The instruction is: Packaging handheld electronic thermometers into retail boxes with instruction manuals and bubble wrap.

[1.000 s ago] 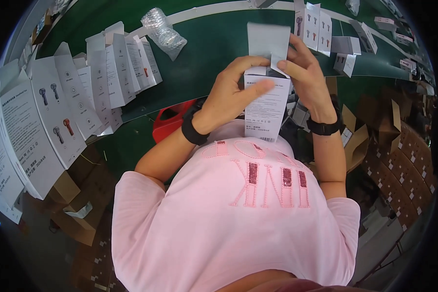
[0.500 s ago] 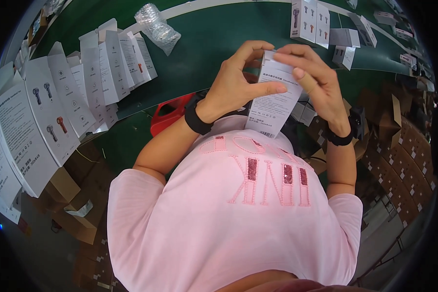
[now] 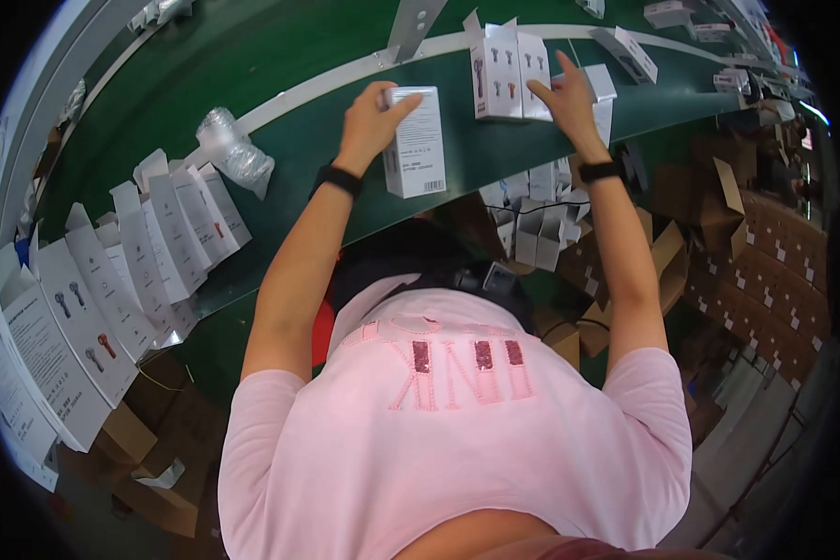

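Note:
My left hand [image 3: 369, 123] is closed round the upper left of a white handheld fan box [image 3: 418, 149], which stands on the green table near its front edge. Its top is shut, and the side toward me carries print and a barcode. Further right, my right hand [image 3: 569, 105] is open, thumb and forefinger spread. It is nearest to a pair of white fan boxes [image 3: 501, 79] printed with small pictures of fans; a raised flap shows on the left one. Behind the right hand, another white carton [image 3: 599, 84] is partly hidden.
Several upright white boxes with raised flaps [image 3: 168, 229] line the table's left side. Beside them lies a bubble-wrapped item [image 3: 233, 152]. A metal post [image 3: 413, 28] rises from the rail at the back. White cartons [image 3: 537, 224] and brown cardboard boxes [image 3: 765, 280] sit below at right.
The white box has gone from both hands at my chest to the table, upright, with my left hand still on it. My right hand has let go and reached out toward the boxes at right.

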Demonstrator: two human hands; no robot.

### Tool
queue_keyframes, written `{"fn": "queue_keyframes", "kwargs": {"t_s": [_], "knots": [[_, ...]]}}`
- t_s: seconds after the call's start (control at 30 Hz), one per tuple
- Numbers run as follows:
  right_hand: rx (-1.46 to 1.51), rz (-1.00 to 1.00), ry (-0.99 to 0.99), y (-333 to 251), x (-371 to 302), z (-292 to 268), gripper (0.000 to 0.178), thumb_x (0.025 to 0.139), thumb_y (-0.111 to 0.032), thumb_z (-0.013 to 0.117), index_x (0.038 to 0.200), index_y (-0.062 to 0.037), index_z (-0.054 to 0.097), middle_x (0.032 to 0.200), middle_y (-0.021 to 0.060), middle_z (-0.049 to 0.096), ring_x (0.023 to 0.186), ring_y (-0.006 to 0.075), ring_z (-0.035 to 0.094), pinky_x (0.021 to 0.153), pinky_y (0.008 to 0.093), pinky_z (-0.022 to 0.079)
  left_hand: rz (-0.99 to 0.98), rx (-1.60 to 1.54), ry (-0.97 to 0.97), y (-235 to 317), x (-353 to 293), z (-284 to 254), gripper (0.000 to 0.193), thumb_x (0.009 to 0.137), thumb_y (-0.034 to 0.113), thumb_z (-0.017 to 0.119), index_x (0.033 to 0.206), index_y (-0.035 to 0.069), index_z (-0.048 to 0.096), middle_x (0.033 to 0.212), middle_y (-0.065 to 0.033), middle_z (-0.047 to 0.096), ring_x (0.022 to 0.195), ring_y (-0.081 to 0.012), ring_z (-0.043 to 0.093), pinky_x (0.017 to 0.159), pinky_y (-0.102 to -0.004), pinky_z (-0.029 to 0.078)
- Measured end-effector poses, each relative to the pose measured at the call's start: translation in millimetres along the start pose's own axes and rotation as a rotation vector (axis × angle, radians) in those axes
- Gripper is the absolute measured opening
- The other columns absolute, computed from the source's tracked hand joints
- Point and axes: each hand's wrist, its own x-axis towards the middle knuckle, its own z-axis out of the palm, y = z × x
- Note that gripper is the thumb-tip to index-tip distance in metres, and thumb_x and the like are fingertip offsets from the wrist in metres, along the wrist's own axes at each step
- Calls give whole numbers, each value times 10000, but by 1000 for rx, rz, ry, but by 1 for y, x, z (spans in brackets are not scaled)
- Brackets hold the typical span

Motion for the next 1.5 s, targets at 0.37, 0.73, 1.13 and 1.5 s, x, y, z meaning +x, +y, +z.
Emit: {"fn": "queue_keyframes", "kwargs": {"t_s": [0.37,0.73,1.13,1.5], "knots": [[-399,-238,-476,16,124,10,265,717,-106,693,961,-4,701,962,209,676,900,380,643,815,407,506,326,115,231,55,-15,129,1193,675,342,848,1463,-123,83,1489,-347,197,1392,-479,201,1159,-490,183],[33,-862,-136,-144,-63,-64,298,676,-24,721,967,-5,661,867,87,602,764,256,596,829,452,457,380,-500,63,89,-70,82,696,876,395,675,1372,-3,393,1382,-185,446,1247,-268,472,1071,-445,361],[493,-123,-609,-75,-12,163,416,918,-268,653,1264,-43,598,1064,71,665,815,109,613,695,260,490,-82,1518,120,9,-104,-34,540,907,193,506,1441,173,430,1061,-201,572,996,-391,552,862,-559,418],[170,-424,-458,-254,65,307,817,744,-532,759,1164,129,527,1027,321,648,990,409,650,825,442,528,-174,1903,22,18,-120,-44,561,951,222,407,1500,126,341,1127,-165,525,1077,-358,470,948,-510,322]]}}
